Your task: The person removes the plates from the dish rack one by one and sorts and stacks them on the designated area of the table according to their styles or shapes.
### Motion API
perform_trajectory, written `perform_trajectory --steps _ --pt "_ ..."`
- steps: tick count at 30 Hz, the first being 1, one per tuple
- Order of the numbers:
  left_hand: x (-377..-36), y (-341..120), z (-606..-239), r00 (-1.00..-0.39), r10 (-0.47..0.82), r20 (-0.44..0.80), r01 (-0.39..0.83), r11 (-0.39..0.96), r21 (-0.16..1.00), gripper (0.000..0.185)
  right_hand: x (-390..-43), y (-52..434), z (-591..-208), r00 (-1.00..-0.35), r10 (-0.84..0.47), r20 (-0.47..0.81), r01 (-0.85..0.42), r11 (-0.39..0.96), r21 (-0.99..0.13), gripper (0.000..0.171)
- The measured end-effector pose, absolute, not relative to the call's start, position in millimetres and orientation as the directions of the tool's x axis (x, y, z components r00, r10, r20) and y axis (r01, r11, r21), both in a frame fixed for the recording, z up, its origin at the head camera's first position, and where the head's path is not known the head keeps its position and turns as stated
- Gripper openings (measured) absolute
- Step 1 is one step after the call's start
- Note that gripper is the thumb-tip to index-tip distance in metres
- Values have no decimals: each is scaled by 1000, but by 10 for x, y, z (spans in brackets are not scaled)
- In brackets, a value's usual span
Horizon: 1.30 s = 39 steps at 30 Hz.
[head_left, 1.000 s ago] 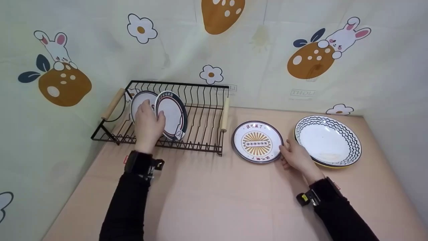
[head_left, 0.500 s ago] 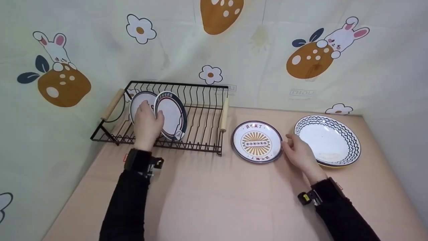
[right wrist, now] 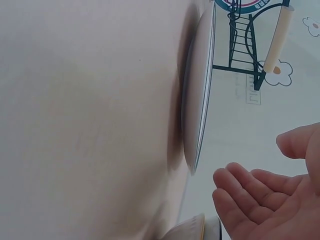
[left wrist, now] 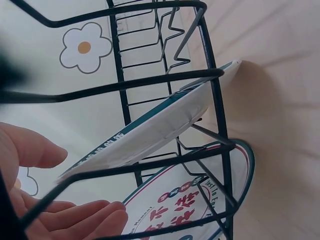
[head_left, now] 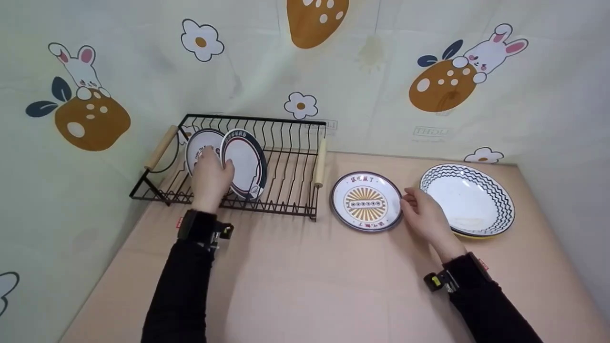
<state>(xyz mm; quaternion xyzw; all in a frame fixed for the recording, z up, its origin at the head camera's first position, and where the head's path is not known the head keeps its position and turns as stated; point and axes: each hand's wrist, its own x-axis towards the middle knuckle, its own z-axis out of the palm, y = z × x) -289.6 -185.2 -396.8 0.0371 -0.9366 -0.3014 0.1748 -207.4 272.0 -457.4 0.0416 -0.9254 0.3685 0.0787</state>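
My left hand [head_left: 209, 181] is at the black wire dish rack [head_left: 298, 166], where two round plates stand on edge. Its thumb lies by the rim of the dark-rimmed plate [head_left: 244, 164], and its fingers reach between that plate and the white plate [head_left: 198, 145] behind. In the left wrist view thumb and fingers are spread apart, near the rim of the teal-edged plate [left wrist: 165, 132]. My right hand [head_left: 426, 216] hovers, fingers loosely bent, beside the right rim of a flat plate with a yellow sunburst [head_left: 366, 202]. The right wrist view shows a gap between the fingertips and this plate [right wrist: 200, 95].
A deep white bowl with black wavy lines [head_left: 469, 200] stands right of the sunburst plate, close behind my right hand. Light wooden handles [head_left: 321, 164] cap both ends of the rack. A patterned backdrop [head_left: 371, 95] rises behind the peach-covered table [head_left: 305, 286].
My right hand has drawn off the sunburst plate's rim, slightly up and right. My left fingers have slid down a little, uncovering lettering on the rear plate. The plates have stayed in place.
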Motion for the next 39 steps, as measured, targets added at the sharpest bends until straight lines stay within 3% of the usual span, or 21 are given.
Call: perform_trajectory --steps 20,39 --pt "-2944 -1872 -4013 -965 -141 221 5 833 553 40 -2088 2646 -4571 -984 -39 176 -144 761 -632 47" --pt "-2978 -1854 -4045 -968 -110 225 32 837 546 28 -2043 2544 -4535 -974 -76 211 -189 786 -589 51"
